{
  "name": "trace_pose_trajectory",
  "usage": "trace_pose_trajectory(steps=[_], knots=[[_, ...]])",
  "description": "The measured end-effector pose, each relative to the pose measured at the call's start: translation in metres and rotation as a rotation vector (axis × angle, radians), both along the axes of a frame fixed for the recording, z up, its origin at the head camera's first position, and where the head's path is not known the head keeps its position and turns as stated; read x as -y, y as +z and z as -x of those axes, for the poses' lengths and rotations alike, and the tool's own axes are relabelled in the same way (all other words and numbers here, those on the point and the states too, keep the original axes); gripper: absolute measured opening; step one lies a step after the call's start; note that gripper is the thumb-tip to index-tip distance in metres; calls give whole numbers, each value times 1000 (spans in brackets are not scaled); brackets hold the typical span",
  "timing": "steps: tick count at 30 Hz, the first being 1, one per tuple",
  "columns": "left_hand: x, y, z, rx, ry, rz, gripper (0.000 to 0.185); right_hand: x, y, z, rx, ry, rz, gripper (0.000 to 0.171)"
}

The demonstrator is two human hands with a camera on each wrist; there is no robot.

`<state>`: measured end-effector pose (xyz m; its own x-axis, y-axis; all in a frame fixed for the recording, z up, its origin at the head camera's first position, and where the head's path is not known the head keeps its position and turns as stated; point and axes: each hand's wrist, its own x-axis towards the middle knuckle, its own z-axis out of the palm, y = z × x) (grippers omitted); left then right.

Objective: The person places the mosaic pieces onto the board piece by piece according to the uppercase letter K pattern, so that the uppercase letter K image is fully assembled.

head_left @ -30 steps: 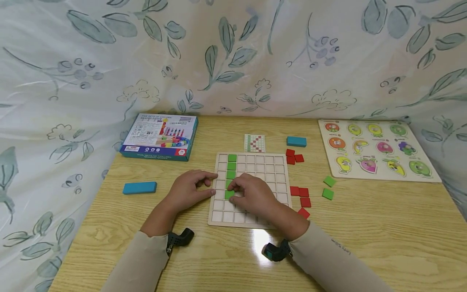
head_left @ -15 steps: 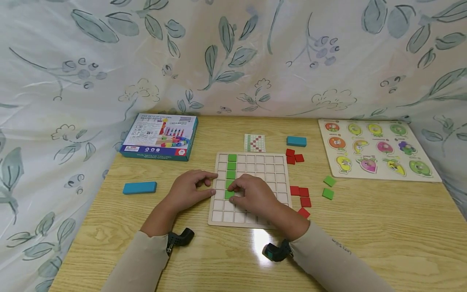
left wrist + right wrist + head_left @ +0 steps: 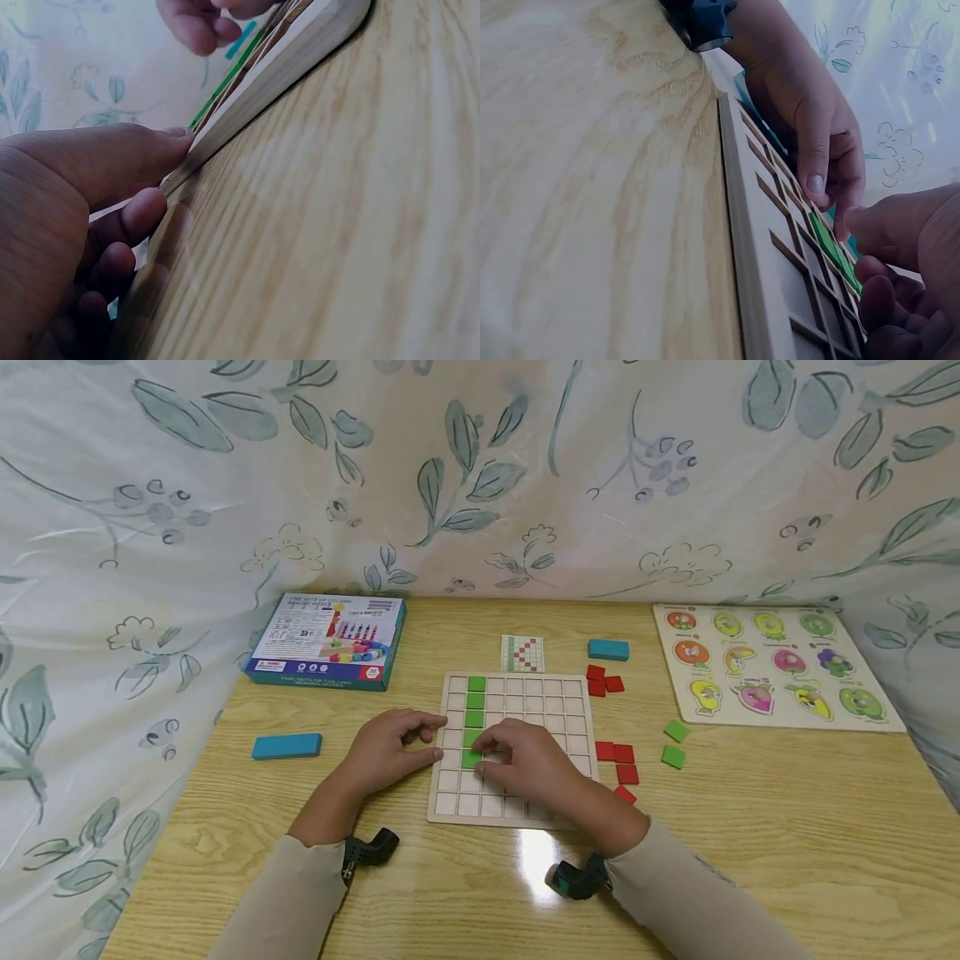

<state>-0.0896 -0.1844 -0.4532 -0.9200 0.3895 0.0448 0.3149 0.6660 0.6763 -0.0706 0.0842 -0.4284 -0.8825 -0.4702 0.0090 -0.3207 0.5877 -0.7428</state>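
right hand (image 3: pixel 528 764) beside green tiles (image 3: pixel 474 718), left hand (image 3: pixel 384 750) against grid board (image 3: pixel 448 781)

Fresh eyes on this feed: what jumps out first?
Probably the bright green tiles in the grid board's second column from the left, with the right hand at the lowest one. The left hand meets the board's left edge; red tiles lie scattered along its right.
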Motion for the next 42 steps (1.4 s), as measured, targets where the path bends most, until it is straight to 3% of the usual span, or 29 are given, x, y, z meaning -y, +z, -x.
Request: trace_pose_trajectory(steps=[11,33,42], knots=[[-1,1,0,7,6,0,41,-22,-3,-13,18,9,84,16],[0,1,-1,8,-6,1,41,-70,3,-33,37,-130,74,20],[0,2,-1,7,-3,0,41,-96,6,-39,-7,-181,89,17]])
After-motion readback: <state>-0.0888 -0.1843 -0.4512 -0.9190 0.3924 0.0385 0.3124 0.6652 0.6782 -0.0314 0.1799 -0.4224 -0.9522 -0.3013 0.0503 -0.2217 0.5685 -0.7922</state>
